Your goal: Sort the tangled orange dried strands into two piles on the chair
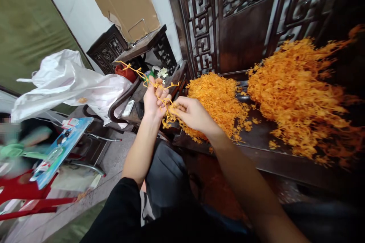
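In the head view, my left hand (155,98) is curled around several thin orange plastic stems (134,69), whose ends stick out past the thumb to the upper left. My right hand (189,112) is close beside it, fingers pinched on the lower part of the same orange strands (170,118), which dangle below the two hands. Just behind my right hand lies a heap of orange branching plastic pieces (213,95) on the dark wooden bench (256,142). A larger orange heap (302,98) rests on the bench further right.
The carved bench back (242,38) rises behind the heaps. On the left are a white sack (62,83), a small blue-topped folding table (64,146) and a red plastic chair (31,201). Another person, blurred, is at the far left. Cardboard (125,0) leans against the wall.
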`<state>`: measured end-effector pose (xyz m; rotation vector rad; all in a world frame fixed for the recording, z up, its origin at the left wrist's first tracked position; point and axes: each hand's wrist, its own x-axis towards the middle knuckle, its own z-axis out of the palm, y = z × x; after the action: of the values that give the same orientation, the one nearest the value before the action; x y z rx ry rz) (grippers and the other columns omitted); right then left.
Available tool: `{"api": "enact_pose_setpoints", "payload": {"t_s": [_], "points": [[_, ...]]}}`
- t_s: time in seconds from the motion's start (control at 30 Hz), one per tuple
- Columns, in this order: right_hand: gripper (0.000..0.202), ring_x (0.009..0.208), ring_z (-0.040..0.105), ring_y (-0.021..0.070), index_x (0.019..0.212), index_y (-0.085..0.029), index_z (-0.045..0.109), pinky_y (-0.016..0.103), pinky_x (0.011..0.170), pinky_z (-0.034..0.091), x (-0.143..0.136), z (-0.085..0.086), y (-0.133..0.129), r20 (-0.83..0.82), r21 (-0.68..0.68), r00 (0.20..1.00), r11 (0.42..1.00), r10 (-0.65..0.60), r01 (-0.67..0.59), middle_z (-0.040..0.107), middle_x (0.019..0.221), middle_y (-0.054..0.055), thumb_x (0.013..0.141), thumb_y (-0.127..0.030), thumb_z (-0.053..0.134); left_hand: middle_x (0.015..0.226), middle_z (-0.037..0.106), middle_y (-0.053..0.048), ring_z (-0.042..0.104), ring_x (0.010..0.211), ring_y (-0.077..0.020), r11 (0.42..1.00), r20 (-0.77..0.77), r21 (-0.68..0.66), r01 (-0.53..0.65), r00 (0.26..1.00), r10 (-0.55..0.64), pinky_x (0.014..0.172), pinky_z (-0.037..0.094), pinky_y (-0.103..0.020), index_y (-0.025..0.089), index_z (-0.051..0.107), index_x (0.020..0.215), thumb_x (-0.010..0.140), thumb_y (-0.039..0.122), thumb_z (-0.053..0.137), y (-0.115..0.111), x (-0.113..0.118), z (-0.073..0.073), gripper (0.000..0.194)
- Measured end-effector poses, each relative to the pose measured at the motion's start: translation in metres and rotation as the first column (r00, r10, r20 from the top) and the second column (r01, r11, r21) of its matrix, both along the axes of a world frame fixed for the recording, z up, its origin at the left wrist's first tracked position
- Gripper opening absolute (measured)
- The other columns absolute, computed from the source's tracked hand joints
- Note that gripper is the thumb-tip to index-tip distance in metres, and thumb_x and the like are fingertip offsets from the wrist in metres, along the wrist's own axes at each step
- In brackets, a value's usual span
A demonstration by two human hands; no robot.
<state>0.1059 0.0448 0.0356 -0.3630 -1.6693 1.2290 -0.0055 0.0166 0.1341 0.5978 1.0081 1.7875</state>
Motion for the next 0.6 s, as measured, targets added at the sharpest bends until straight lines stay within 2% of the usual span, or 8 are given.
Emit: {"api": "enact_pose_setpoints", "payload": {"t_s": [0.07,0.13,0.2,0.27,0.43,0.53,0.6], "points": [[0.027,0.054,0.036,0.0095,0.072,-0.021,0.058,0.026,0.051,0.028,0.001,-0.008,0.010,-0.180,-0.180,0.980,0.982,-0.091,0.058,0.045,0.062,-0.004,0.089,-0.038,0.070,0.042,0.018,0.010,0.011,0.030,-0.0041,0.999,-0.024,-0.027,0.019,1.000,-0.019,0.030,0.014,-0.017,0.019,0.048,0.065,0.106,0.050,0.042,-0.006,-0.005,0.004,0.052],[0.033,0.051,0.030,0.0087,0.071,-0.023,0.046,0.025,0.047,0.025,0.010,-0.019,0.024,-0.373,-0.434,0.877,0.892,-0.303,0.124,0.037,0.062,-0.006,0.087,-0.039,0.069,0.041,0.012,0.009,0.008,0.031,-0.0054,0.999,-0.041,-0.040,-0.015,0.999,0.013,0.030,0.012,-0.018,0.021,0.034,0.057,0.108,0.048,0.040,-0.012,-0.015,0.008,0.058],[0.036,0.049,0.025,0.0079,0.072,-0.024,0.036,0.023,0.045,0.021,0.023,-0.027,0.038,-0.464,-0.612,0.776,0.788,-0.428,0.069,0.031,0.063,-0.007,0.085,-0.037,0.067,0.040,0.010,0.008,0.006,0.033,-0.0062,0.997,-0.047,0.009,-0.075,0.996,0.075,0.029,0.011,-0.018,0.021,0.023,0.055,0.109,0.042,0.039,-0.017,-0.029,0.009,0.059],[0.031,0.048,0.028,0.0078,0.074,-0.024,0.034,0.023,0.044,0.022,0.033,-0.030,0.044,-0.495,-0.657,0.771,0.753,-0.400,-0.032,0.034,0.065,-0.006,0.084,-0.034,0.061,0.040,0.013,0.007,0.007,0.033,-0.0067,0.994,-0.052,0.052,-0.096,0.994,0.099,0.029,0.009,-0.019,0.021,0.020,0.056,0.108,0.036,0.040,-0.018,-0.040,0.008,0.058],[0.013,0.051,0.043,0.0086,0.082,-0.024,0.047,0.022,0.042,0.028,0.030,-0.023,0.018,-0.446,-0.598,0.884,0.782,-0.141,-0.177,0.053,0.073,-0.002,0.077,-0.025,0.060,0.042,0.017,0.007,0.012,0.032,-0.0061,0.998,-0.068,0.018,-0.061,0.996,0.062,0.030,0.011,-0.018,0.021,0.028,0.056,0.107,0.042,0.045,-0.007,-0.051,-0.004,0.057],[0.012,0.055,0.048,0.0083,0.090,-0.022,0.060,0.021,0.042,0.031,0.018,-0.023,0.002,-0.415,-0.559,0.908,0.803,-0.056,-0.205,0.060,0.083,0.001,0.082,-0.029,0.064,0.044,0.022,0.008,0.012,0.032,-0.0047,0.996,-0.049,0.056,-0.070,0.996,0.073,0.031,0.016,-0.017,0.020,0.036,0.059,0.108,0.038,0.044,-0.001,-0.050,-0.008,0.053],[0.023,0.055,0.044,0.0077,0.105,-0.023,0.067,0.021,0.042,0.028,0.013,-0.026,-0.003,-0.391,-0.539,0.920,0.817,-0.027,-0.205,0.057,0.083,0.001,0.088,-0.037,0.064,0.044,0.023,0.008,0.011,0.032,-0.0044,0.996,-0.043,0.066,-0.067,0.997,0.070,0.030,0.016,-0.016,0.020,0.036,0.059,0.108,0.038,0.045,0.001,-0.049,-0.009,0.053]]}}
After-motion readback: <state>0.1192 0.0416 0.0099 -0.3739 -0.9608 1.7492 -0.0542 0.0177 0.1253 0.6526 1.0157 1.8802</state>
